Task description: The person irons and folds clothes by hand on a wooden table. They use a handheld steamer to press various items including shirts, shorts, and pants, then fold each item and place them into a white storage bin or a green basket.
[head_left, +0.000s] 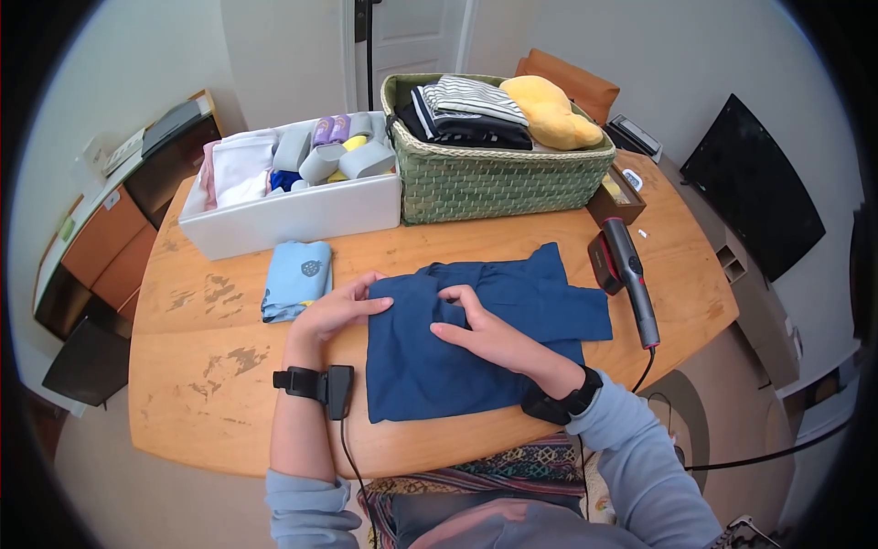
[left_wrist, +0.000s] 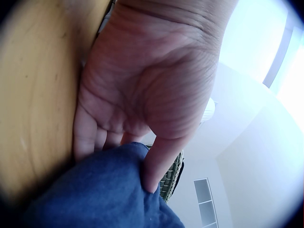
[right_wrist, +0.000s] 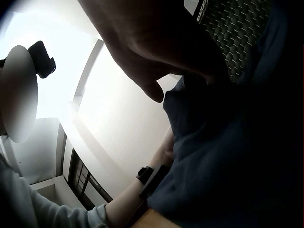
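A dark blue garment (head_left: 430, 366) lies partly folded on the wooden table, its sleeve-like ends spread out to the right. My left hand (head_left: 343, 306) holds its upper left edge, thumb on top and fingers underneath; the left wrist view shows the blue cloth (left_wrist: 109, 185) between them. Over the middle of the garment, my right hand (head_left: 489, 334) grips a raised fold with thumb and fingers. In the dim right wrist view the cloth (right_wrist: 204, 123) peaks beside the thumb and hides the other fingertips. A folded light blue printed cloth (head_left: 300, 274) sits just left of my left hand.
At the back, a white bin (head_left: 293, 224) holds clothes and grey rolls beside a green woven basket (head_left: 503, 188) with folded clothes and a yellow plush thing (head_left: 553, 112). To the right stand a corded grey styling tool (head_left: 631, 279), a dark red box (head_left: 604, 263) and a small brown box (head_left: 617, 203).
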Motion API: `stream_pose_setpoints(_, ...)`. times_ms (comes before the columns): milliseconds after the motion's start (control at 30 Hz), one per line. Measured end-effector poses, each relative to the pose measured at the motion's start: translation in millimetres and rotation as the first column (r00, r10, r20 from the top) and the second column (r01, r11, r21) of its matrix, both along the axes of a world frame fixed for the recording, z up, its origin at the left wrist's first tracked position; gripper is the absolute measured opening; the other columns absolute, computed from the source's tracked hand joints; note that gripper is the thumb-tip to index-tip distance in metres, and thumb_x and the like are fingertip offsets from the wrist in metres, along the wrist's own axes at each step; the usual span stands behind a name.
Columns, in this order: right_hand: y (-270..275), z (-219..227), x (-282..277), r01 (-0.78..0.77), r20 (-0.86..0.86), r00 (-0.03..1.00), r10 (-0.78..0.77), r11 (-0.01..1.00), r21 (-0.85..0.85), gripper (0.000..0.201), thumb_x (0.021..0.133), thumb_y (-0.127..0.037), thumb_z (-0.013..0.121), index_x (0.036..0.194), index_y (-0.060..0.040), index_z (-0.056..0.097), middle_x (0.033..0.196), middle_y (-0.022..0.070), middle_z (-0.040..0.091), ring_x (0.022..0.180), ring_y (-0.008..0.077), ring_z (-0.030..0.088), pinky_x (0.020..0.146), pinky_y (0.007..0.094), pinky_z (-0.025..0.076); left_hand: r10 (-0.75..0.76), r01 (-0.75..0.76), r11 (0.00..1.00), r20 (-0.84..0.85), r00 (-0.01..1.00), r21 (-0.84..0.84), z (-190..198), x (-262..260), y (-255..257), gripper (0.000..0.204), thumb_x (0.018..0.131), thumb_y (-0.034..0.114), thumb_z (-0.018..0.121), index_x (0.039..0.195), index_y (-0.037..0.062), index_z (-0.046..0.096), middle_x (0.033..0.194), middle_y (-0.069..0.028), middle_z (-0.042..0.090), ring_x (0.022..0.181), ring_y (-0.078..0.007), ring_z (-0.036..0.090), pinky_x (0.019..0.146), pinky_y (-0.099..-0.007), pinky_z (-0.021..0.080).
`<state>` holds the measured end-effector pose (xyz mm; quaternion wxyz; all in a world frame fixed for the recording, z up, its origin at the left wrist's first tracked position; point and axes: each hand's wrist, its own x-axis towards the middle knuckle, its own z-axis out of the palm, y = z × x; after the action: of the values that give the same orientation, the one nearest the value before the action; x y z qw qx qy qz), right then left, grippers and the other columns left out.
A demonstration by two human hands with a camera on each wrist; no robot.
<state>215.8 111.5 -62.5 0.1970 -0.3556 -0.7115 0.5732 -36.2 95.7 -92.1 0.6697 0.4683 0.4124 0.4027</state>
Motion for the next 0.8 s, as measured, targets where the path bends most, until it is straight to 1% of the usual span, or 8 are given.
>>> stream_pose_setpoints(100, 2.2, -0.5, 8.9, -0.041, 0.054, 0.998, 0.035, 0.992, 0.115, 0.067, 0.086, -0.031, 0.064, 0.133, 0.002, 0.028, 0.134, 0.0248, 0.038, 0.13, 0.0318, 0.036, 0.104, 0.034, 0.032, 0.014, -0.014, 1.0, -0.017, 1.0, -0.027, 1.5, 0.6, -0.8, 0.036, 0.087, 0.016, 0.065, 0.118, 0.0061, 0.05, 0.107, 0.0014, 0.058, 0.098, -0.0067, 0.054, 0.086, -0.0225, 0.044)
stream_pose_setpoints(167, 6.3, -6.7, 14.3, -0.07, 0.118, 0.991, 0.055, 0.989, 0.128, 0.068, 0.085, -0.028, 0.067, 0.134, -0.0009, 0.029, 0.129, 0.0174, 0.042, 0.121, 0.0229, 0.043, 0.1, 0.0294, 0.036, 0.01, -0.01, 1.0, -0.002, 1.0, -0.025, 0.8, 0.6, -0.4, 0.036, 0.087, 0.017, 0.065, 0.118, 0.0068, 0.051, 0.107, 0.0016, 0.058, 0.098, -0.0063, 0.054, 0.084, -0.0223, 0.045)
stream_pose_setpoints(300, 8.7, -4.1, 22.7, -0.149, 0.181, 0.976, 0.124, 0.98, 0.131, 0.068, 0.083, -0.027, 0.069, 0.133, -0.0008, 0.031, 0.126, 0.0167, 0.045, 0.117, 0.0211, 0.046, 0.097, 0.0296, 0.039, -0.008, 0.007, 1.0, -0.012, 1.0, -0.016, -4.6, -2.0, 2.1, 0.036, 0.087, 0.017, 0.065, 0.118, 0.0073, 0.051, 0.107, 0.0014, 0.059, 0.097, -0.0063, 0.055, 0.083, -0.0227, 0.046)
stream_pose_setpoints(400, 9.6, -3.2, 27.8, -0.13, 0.156, 0.981, 0.115, 0.987, 0.091, 0.062, 0.084, -0.02, 0.068, 0.132, -0.0019, 0.034, 0.12, 0.0132, 0.051, 0.111, 0.0165, 0.05, 0.093, 0.0276, 0.042, -0.018, 0.018, 1.0, -0.021, 1.0, -0.016, -4.6, -2.1, 2.5, 0.037, 0.087, 0.017, 0.065, 0.119, 0.0075, 0.051, 0.107, 0.0014, 0.059, 0.097, -0.0063, 0.055, 0.082, -0.0229, 0.046)
stream_pose_setpoints(467, 10.0, -5.3, 30.7, -0.061, 0.005, 0.998, 0.062, 0.987, -0.148, 0.056, 0.084, -0.012, 0.067, 0.13, -0.0031, 0.036, 0.112, 0.0074, 0.055, 0.103, 0.0111, 0.053, 0.087, 0.0245, 0.044, -0.01, 0.01, 1.0, -0.041, 0.999, -0.017, -5.8, -2.6, 3.2, 0.037, 0.087, 0.018, 0.065, 0.12, 0.007, 0.051, 0.107, 0.001, 0.059, 0.097, -0.0067, 0.056, 0.082, -0.0231, 0.047)
stream_pose_setpoints(600, 5.3, 4.3, 36.1, 0.011, 0.048, 0.999, -0.004, 0.987, -0.158, 0.051, 0.084, -0.007, 0.066, 0.127, -0.0039, 0.039, 0.105, 0.0033, 0.057, 0.098, 0.0087, 0.054, 0.084, 0.0226, 0.044, -0.008, 0.008, 1.0, -0.018, 1.0, -0.006, -4.7, -1.3, 2.2, 0.037, 0.087, 0.018, 0.065, 0.119, 0.0062, 0.051, 0.106, 0.0006, 0.059, 0.096, -0.0069, 0.056, 0.083, -0.0232, 0.047)
stream_pose_setpoints(667, 6.7, -3.3, 41.2, -0.017, 0.048, 0.998, 0.034, 0.95, -0.311, 0.05, 0.084, -0.01, 0.067, 0.126, -0.0038, 0.041, 0.104, 0.0021, 0.055, 0.1, 0.0078, 0.051, 0.086, 0.0228, 0.043, -0.014, 0.015, 1.0, -0.029, 0.999, 0.013, -7.9, -2.4, 3.7, 0.037, 0.087, 0.018, 0.065, 0.118, 0.0055, 0.051, 0.106, 0.0003, 0.06, 0.096, -0.0072, 0.056, 0.083, -0.0234, 0.046)
stream_pose_setpoints(800, 11.9, -24.6, 50.4, -0.191, 0.188, 0.954, 0.234, 0.957, -0.22, 0.051, 0.084, -0.018, 0.069, 0.126, -0.002, 0.045, 0.123, 0.0048, 0.052, 0.111, 0.0092, 0.045, 0.094, 0.0245, 0.039, -0.02, 0.02, 1.0, -0.019, 1.0, 0.021, -8.8, -2.4, 4.3, 0.036, 0.087, 0.019, 0.065, 0.118, 0.0062, 0.051, 0.105, 0.0007, 0.06, 0.095, -0.0069, 0.056, 0.082, -0.0227, 0.046)
